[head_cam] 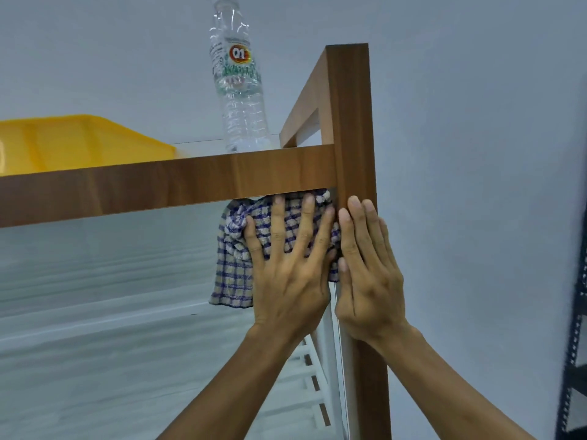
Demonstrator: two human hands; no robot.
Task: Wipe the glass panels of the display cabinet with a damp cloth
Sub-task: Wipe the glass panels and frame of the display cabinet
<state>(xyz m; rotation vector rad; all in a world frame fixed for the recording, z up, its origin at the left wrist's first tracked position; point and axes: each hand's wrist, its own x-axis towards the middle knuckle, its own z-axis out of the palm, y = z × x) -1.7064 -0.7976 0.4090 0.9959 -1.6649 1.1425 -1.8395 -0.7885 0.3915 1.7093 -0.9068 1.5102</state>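
Note:
A display cabinet with a brown wooden frame (190,185) fills the view, with a front glass panel (111,312) below its top rail. A blue-and-beige checked cloth (232,268) lies flat against the glass in the upper right corner, just under the rail. My left hand (289,268) presses on the cloth with fingers spread. My right hand (368,274) rests flat on the right wooden post (352,122), fingers together, touching the cloth's right edge.
On the cabinet top stand a clear plastic water bottle (238,84) and a yellow plastic tub (73,141). White shelves show through the glass. A pale wall is behind, and a dark metal rack (571,360) stands at the far right.

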